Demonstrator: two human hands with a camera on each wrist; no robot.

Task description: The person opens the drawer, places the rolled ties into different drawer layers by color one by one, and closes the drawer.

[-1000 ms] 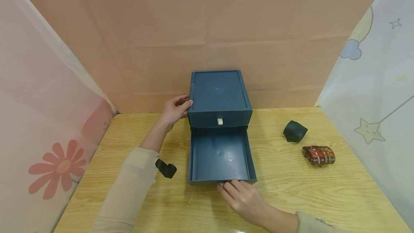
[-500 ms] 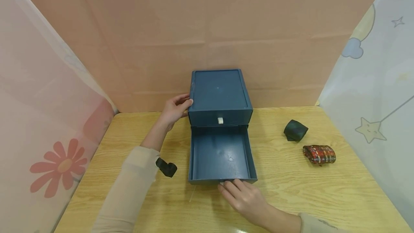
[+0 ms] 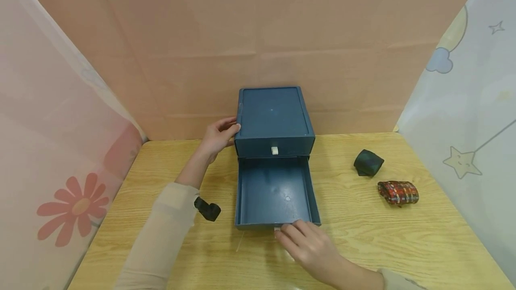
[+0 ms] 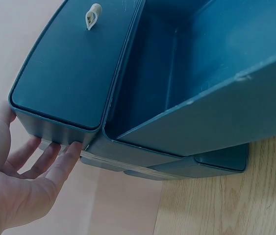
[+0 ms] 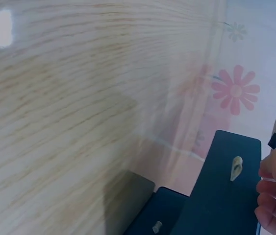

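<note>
Fingertips of the right hand (image 3: 312, 247) rest, loosely spread, at the open drawer's (image 3: 276, 194) front edge, holding nothing I can see. A straight, even pull should keep it from jamming. Behind the drawer, the left hand (image 3: 217, 137) presses straight fingers on the box (image 3: 274, 120), steadying it.

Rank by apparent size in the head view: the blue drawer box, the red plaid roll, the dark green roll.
1. Blue drawer box, by far the largest.
2. Red plaid roll.
3. Dark green roll, slightly smaller, though it lies a bit farther from the camera, so that ranking is unsure.
</note>
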